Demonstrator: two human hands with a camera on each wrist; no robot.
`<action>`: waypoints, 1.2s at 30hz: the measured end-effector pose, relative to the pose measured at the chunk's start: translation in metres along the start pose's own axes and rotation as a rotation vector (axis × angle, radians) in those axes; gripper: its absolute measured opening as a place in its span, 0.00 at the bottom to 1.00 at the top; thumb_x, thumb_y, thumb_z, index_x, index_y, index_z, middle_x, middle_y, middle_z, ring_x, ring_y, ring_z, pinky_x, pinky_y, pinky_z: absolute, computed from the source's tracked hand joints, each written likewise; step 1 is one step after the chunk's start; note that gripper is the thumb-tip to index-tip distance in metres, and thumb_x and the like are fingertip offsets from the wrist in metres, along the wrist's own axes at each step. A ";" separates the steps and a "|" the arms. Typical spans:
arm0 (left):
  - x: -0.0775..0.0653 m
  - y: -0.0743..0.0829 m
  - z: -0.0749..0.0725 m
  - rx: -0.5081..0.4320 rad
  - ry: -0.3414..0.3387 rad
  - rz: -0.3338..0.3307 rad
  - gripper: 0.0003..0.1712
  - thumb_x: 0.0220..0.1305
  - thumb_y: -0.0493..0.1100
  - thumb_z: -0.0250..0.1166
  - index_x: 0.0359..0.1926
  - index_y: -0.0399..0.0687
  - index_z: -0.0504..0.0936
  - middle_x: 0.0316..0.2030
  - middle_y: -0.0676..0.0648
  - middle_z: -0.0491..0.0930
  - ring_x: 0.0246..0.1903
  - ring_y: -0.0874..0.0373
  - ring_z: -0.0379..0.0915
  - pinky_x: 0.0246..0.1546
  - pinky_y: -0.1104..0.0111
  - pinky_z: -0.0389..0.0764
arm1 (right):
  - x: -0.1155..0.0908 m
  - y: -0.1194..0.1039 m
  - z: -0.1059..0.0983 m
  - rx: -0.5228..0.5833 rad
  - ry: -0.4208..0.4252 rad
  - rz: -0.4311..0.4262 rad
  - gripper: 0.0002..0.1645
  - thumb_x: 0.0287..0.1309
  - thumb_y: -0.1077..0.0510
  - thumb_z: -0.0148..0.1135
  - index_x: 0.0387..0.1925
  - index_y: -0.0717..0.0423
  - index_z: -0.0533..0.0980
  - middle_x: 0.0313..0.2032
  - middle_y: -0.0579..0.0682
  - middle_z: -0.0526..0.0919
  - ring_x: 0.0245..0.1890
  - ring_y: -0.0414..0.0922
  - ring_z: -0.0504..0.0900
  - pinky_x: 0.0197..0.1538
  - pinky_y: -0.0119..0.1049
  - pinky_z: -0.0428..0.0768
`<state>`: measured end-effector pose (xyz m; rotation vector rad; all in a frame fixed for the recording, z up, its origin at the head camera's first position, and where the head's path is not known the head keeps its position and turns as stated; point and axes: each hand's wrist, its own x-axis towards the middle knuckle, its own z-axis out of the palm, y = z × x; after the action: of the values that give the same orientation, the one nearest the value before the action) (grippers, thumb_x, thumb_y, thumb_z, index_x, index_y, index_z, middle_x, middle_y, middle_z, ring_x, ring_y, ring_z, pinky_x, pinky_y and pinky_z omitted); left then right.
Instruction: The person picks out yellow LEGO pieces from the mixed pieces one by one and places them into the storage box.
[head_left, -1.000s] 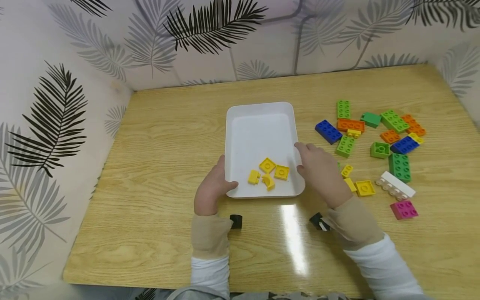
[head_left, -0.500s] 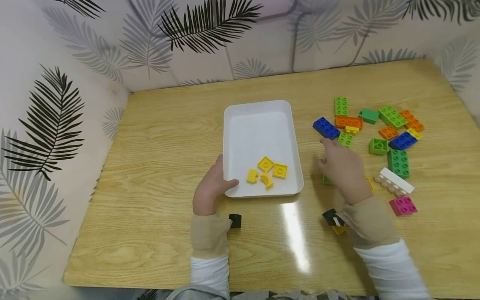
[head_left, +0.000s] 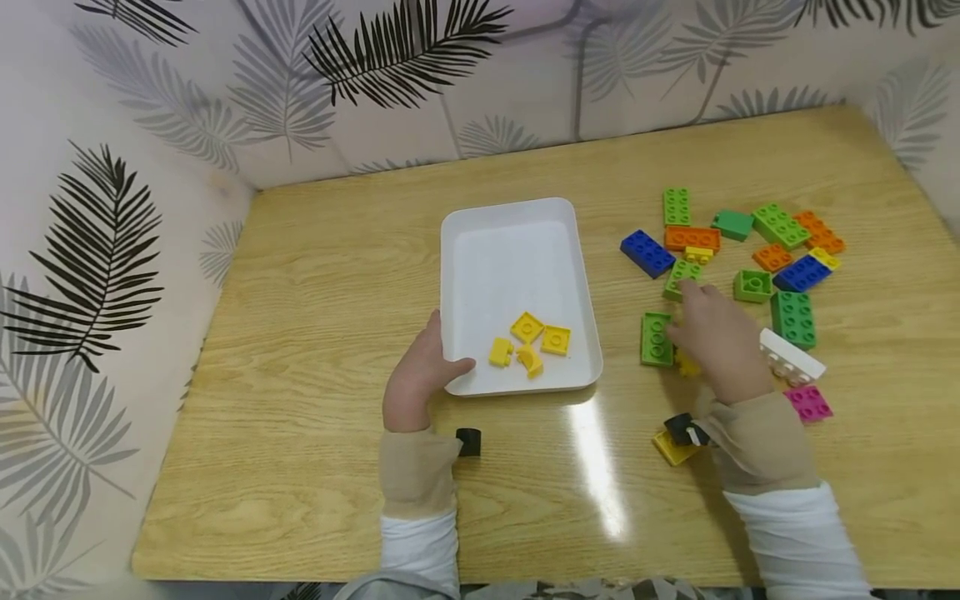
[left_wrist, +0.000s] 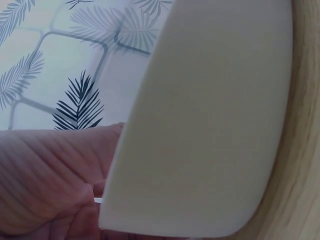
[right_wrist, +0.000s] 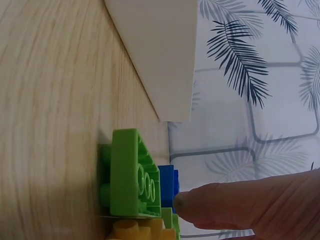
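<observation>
My left hand (head_left: pixel 422 375) grips the near left corner of a white tray (head_left: pixel 510 258), its thumb over the rim. Several yellow bricks (head_left: pixel 527 327) lie inside near the tray's front. In the left wrist view the tray's outer wall (left_wrist: pixel 200 125) fills the middle. My right hand (head_left: pixel 720 346) is low over the loose bricks, beside an upturned green brick (head_left: pixel 657 339) and partly covering a small yellow brick (head_left: pixel 686 363). The right wrist view has one finger extended near the green brick (right_wrist: pixel 132 175); the other fingers are mostly hidden. No brick shows in its grasp.
Blue, orange, green and yellow bricks, such as a blue brick (head_left: pixel 647 253), spread over the table's right side. A white brick (head_left: pixel 791 356) and a pink brick (head_left: pixel 808 403) lie right of the right hand. A yellow brick (head_left: pixel 673 447) sits near the right wrist strap.
My right hand has left the tray's right edge and moved right over the bricks, uncovering the upturned green brick. My left hand has kept hold of the tray.
</observation>
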<state>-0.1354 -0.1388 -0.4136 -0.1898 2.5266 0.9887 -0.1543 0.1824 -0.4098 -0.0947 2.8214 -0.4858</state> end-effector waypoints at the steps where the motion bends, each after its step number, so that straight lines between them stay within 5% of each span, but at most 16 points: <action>1: 0.000 0.000 0.000 -0.001 0.004 0.003 0.51 0.51 0.41 0.63 0.68 0.47 0.38 0.68 0.42 0.51 0.67 0.49 0.48 0.68 0.57 0.53 | 0.000 0.000 0.000 0.000 -0.005 -0.001 0.30 0.51 0.56 0.53 0.53 0.69 0.60 0.47 0.72 0.70 0.41 0.62 0.73 0.37 0.55 0.76; 12: 0.000 -0.004 0.001 -0.029 0.019 0.038 0.49 0.50 0.39 0.63 0.67 0.47 0.42 0.66 0.42 0.55 0.64 0.49 0.53 0.67 0.57 0.55 | 0.002 0.003 0.003 -0.002 -0.039 -0.004 0.32 0.51 0.59 0.54 0.56 0.70 0.59 0.47 0.72 0.71 0.45 0.63 0.72 0.44 0.56 0.74; 36: 0.001 -0.003 0.000 -0.034 0.018 0.044 0.48 0.50 0.39 0.63 0.67 0.48 0.44 0.65 0.42 0.58 0.62 0.50 0.56 0.66 0.57 0.57 | 0.003 -0.008 -0.008 0.025 0.032 -0.026 0.27 0.51 0.60 0.52 0.52 0.72 0.61 0.41 0.71 0.74 0.32 0.56 0.74 0.33 0.48 0.75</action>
<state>-0.1352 -0.1405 -0.4156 -0.1547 2.5416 1.0519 -0.1597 0.1765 -0.4007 -0.1200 2.8475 -0.5335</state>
